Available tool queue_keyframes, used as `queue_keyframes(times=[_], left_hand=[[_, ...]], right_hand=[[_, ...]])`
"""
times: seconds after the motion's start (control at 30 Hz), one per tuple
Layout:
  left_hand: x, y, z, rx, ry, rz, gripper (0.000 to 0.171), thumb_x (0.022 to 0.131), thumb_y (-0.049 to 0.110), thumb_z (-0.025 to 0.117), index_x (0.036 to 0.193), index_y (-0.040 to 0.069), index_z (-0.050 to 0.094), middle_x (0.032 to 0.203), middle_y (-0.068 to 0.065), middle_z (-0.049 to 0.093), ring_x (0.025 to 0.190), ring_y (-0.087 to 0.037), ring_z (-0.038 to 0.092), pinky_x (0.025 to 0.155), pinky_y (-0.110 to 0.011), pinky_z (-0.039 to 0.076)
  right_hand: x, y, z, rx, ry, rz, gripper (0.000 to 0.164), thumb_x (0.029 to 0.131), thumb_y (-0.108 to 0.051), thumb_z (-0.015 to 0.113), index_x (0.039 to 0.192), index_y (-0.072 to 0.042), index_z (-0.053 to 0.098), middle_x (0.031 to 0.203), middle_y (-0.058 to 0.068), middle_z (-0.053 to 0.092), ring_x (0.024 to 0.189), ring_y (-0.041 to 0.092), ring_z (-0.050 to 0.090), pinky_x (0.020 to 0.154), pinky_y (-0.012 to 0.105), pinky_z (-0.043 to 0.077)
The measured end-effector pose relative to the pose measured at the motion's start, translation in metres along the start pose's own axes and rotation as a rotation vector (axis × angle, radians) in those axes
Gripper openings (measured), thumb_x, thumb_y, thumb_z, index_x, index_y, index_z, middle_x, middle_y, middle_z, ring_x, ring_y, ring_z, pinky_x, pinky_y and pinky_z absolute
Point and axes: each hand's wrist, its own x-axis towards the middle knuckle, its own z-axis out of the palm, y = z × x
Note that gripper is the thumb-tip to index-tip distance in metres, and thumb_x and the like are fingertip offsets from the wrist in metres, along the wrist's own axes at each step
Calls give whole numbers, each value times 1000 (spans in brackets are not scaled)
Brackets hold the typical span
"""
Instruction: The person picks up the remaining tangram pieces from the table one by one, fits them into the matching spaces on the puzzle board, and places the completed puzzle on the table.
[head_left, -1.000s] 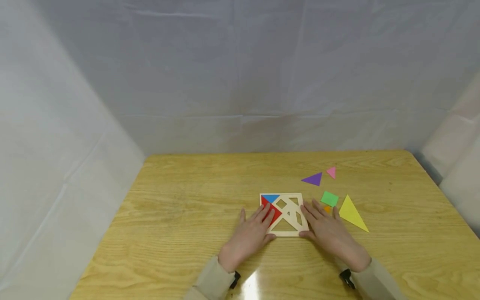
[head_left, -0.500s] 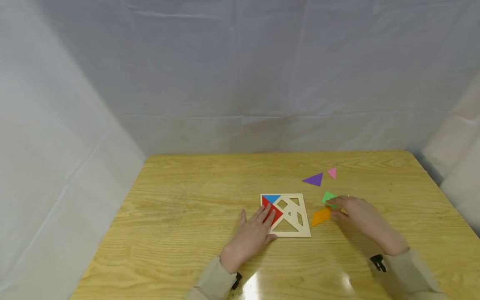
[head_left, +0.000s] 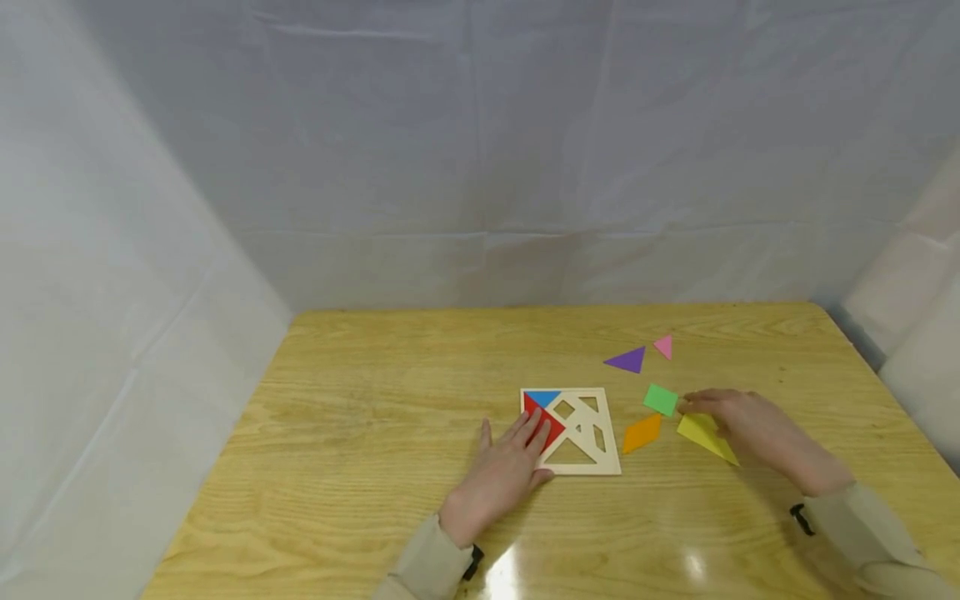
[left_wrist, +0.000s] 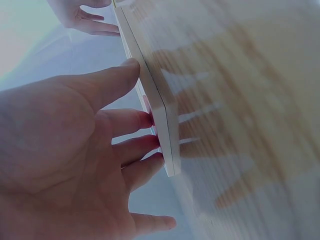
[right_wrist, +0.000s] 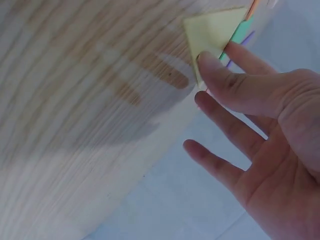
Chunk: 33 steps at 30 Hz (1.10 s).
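My left hand [head_left: 497, 473] lies with spread fingers on the left side of a square wooden tangram board [head_left: 576, 468], its thumb at the near edge. Under the fingertips is a red triangle [head_left: 554, 427], set in the board beside a blue triangle [head_left: 543, 397]. Over to the right, my right hand [head_left: 765, 433] pinches a yellow triangle [head_left: 701, 435] between thumb and index finger. In the right wrist view the thumb covers part of the yellow triangle [right_wrist: 215, 32], and the other fingers extend away. The hand hides its far end in the head view.
Between board and right hand lie an orange parallelogram [head_left: 642, 433] and a green piece [head_left: 660, 400]. Farther back are a purple triangle [head_left: 627, 360] and a small pink triangle [head_left: 664, 346]. Pale sheets [head_left: 480, 150] surround the wooden table [head_left: 360, 417].
The right hand has left the board's right edge, let go of the orange parallelogram beside the board, and moved right to the yellow triangle. The left hand stays on the board.
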Motion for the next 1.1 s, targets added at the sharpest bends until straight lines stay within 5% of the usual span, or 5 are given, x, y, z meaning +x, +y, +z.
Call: queue_keyframes(times=[0.23,0.53,0.83,1.1], left_hand=[[0,0,1,-3,3,5,65,103,45,53,157,12,39,166,-7,27,152,-25,28,116,-69,22],[0,-1,1,1,-4,-2,65,103,45,52,158,12,38,166,-7,26,153,-24,27,116,-69,21],[0,-1,1,-2,0,3,65,102,45,54,157,12,39,166,-8,28,152,-25,29,116,-69,22],[0,-1,-1,0,1,5,66,102,45,54,157,12,39,166,-7,28,152,-25,29,116,-69,22]], right_hand=[[-5,5,0,23,-16,57,48,72,14,80,115,-6,75,118,18,69,102,40,67,80,53,58],[-11,12,-2,101,-57,102,45,63,-5,94,102,-8,72,96,3,63,82,21,61,70,40,56],[-22,27,-3,252,-95,149,42,73,-14,89,84,-17,49,80,-9,49,75,5,46,65,28,43],[-31,31,-6,389,-40,133,19,86,-8,78,102,-9,69,87,-10,66,73,-3,61,59,24,52]])
